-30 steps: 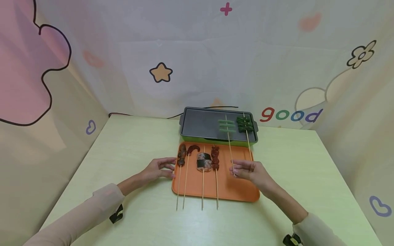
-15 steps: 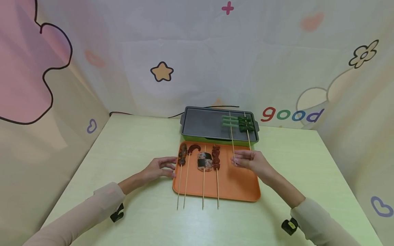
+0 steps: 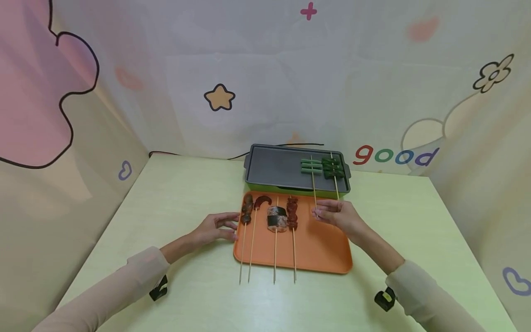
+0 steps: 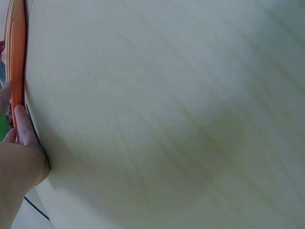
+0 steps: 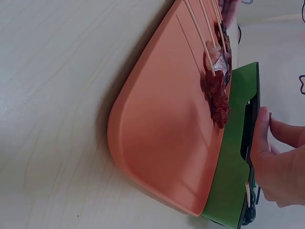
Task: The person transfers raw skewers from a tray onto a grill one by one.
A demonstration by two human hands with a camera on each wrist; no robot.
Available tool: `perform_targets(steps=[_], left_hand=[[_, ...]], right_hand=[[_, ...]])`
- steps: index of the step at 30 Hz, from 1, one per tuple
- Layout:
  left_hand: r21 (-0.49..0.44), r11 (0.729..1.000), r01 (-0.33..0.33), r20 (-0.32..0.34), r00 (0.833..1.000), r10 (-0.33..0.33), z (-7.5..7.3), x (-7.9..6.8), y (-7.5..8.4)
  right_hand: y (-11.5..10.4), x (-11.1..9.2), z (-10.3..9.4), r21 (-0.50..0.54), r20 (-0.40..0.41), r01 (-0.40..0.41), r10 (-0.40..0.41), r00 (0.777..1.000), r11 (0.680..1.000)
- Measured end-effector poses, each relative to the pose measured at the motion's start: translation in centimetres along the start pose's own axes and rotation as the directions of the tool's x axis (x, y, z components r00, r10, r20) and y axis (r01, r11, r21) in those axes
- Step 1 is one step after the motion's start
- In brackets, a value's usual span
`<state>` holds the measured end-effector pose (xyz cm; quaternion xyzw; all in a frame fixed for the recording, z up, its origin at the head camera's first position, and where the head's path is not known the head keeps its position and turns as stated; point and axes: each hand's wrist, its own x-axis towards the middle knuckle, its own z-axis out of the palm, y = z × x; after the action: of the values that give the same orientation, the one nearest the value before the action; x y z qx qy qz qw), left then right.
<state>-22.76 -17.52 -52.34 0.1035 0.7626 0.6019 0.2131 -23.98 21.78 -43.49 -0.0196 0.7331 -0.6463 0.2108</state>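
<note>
My right hand (image 3: 338, 216) pinches the lower end of a bamboo skewer threaded with light green stalks (image 3: 311, 166). Those stalks are over the right part of the dark griddle (image 3: 274, 166), just left of a dark leafy green skewer (image 3: 333, 168) lying there. In the right wrist view, the thumb and fingers (image 5: 281, 148) show beside the griddle's green side. My left hand (image 3: 213, 228) has its fingers at the left rim of the orange tray (image 3: 319, 258); the left wrist view shows the fingers (image 4: 26, 126) against that rim.
On the tray lie a brown-chunk skewer (image 3: 247, 210), a curled reddish tentacle-like skewer (image 3: 262, 201), a black-banded white roll skewer (image 3: 276, 219) and a red meat skewer (image 3: 292, 213). Their sticks reach past its front edge. A patterned cloth (image 3: 265, 101) hangs behind the table (image 3: 186, 184).
My right hand has moved away from me, carrying the green-stalk skewer slightly right to beside the leafy one over the griddle. The left hand stays at the tray's rim.
</note>
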Motion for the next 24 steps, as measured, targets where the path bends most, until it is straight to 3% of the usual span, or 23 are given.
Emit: perform_targets(steps=[9,24], left_hand=[[0.007,1.0,-0.007,0.003,1.0,0.007,0.01,0.02,0.01],[-0.015,1.0,0.016,-0.007,1.0,-0.016,0.18,0.06,0.11]], right_hand=[[-0.03,0.32,0.68,-0.011,-0.07,-0.006,0.005,0.998,1.0],[0.48,-0.52,0.4,-0.028,-0.05,-0.023,0.021,0.999,0.999]])
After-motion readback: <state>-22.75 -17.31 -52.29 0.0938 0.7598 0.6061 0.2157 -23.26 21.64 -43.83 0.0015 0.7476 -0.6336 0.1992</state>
